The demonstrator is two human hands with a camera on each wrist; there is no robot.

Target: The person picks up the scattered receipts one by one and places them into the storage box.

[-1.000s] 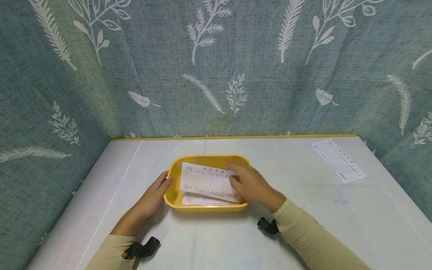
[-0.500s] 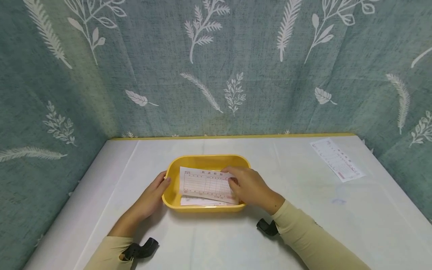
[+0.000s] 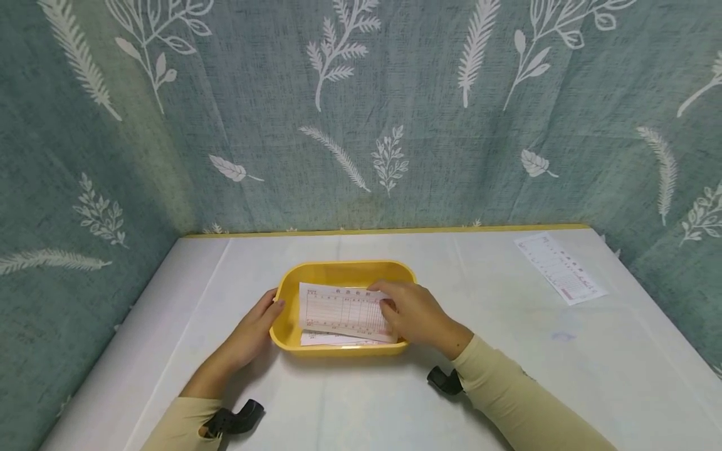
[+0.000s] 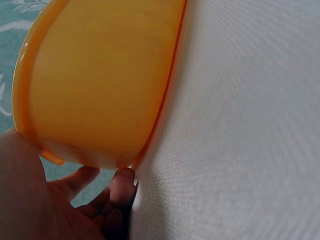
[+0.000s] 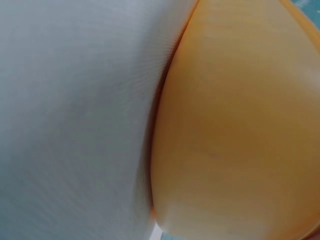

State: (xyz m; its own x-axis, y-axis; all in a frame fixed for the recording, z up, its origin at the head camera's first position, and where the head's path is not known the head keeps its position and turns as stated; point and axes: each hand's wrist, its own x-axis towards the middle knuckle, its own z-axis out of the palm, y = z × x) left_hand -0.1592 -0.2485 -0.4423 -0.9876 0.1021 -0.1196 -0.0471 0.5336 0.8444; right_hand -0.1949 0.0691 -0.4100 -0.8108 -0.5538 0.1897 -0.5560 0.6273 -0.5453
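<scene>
In the head view a yellow plastic basin [image 3: 338, 274] with rounded corners stands on the white-covered table. My left hand [image 3: 248, 333] grips its left end, thumb over the rim and the other fingers outside the wall; the left wrist view shows those fingers [image 4: 122, 187] against the outer wall. My right hand [image 3: 422, 318] reaches over the right rim and pinches the right end of a printed receipt slip [image 3: 341, 311] inside the basin. Beneath that slip lies another receipt slip [image 3: 324, 339], mostly covered. The right wrist view holds only the basin's outer wall [image 5: 235, 125] and table cloth.
One more receipt slip [image 3: 560, 268] lies slanted on the table at the back right. A patterned green curtain [image 3: 350, 125] rises behind the table's yellow back edge [image 3: 282, 233] and along both sides. Both wrists wear black camera mounts [image 3: 239, 418].
The pinched slip has sunk slightly lower in the basin and turned a little straighter, covering more of the slip beneath. The left hand keeps its grip on the rim.
</scene>
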